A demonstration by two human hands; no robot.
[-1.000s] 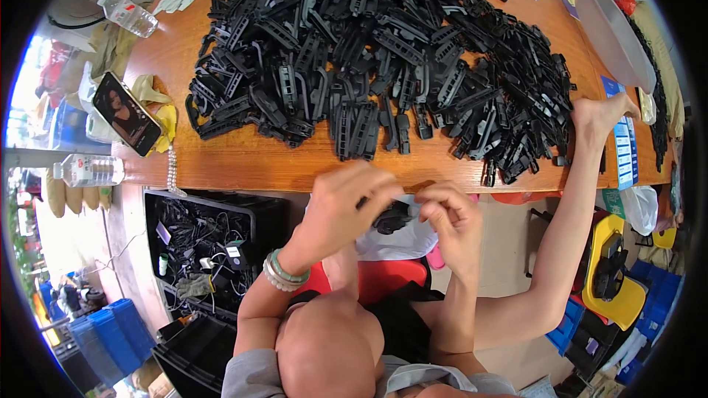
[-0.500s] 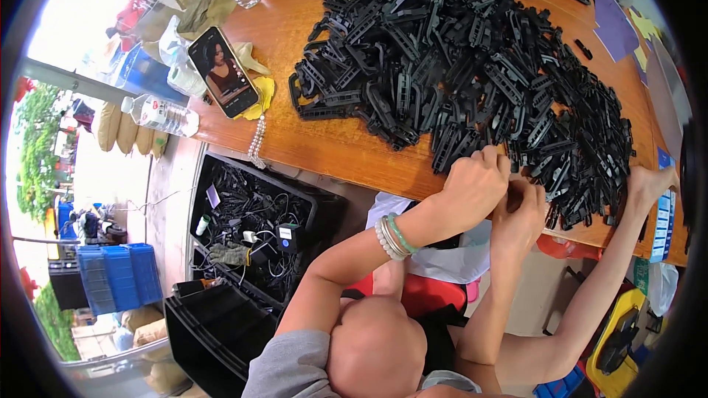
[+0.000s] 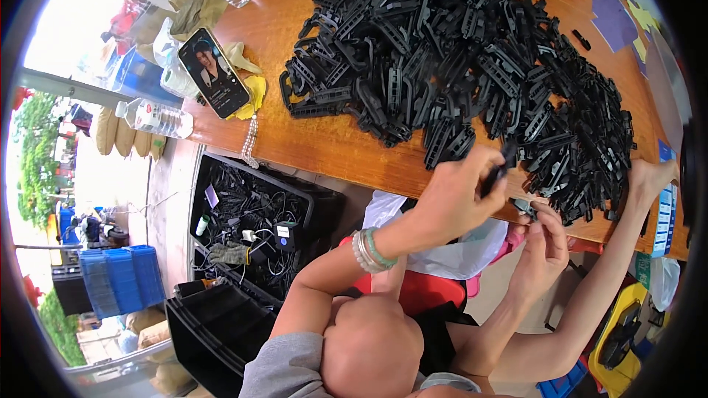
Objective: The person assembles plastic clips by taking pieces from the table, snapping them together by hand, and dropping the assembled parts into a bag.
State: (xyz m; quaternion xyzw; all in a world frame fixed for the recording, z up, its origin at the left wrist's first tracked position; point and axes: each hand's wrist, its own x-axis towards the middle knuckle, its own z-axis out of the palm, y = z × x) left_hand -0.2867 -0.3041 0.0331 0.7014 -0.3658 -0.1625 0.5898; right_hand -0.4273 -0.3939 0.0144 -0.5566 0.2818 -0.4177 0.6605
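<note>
My left hand (image 3: 466,190), with beaded bracelets on its wrist, is closed on a black plastic part (image 3: 503,166) just above the table's front edge. Lower and to the right, my right hand (image 3: 542,243) pinches a small dark grey piece (image 3: 525,210) between thumb and fingers. The two hands are apart. Beyond them a large pile of long black plastic parts (image 3: 420,44), slotted and bracket-like, covers much of the wooden table (image 3: 346,155). On the right, a pile of smaller, slimmer black parts (image 3: 582,140) adjoins it.
A phone (image 3: 214,74) playing video leans at the table's left, near bottles (image 3: 158,118) and a bead string (image 3: 251,140). Below stand a black crate (image 3: 254,214) of parts and cables and another black bin (image 3: 221,339). A bare foot (image 3: 653,177) rests at the table's right edge.
My hands were together at the table edge and have separated. The left has turned, showing the black part it holds; the right has moved down and right with the small piece.
</note>
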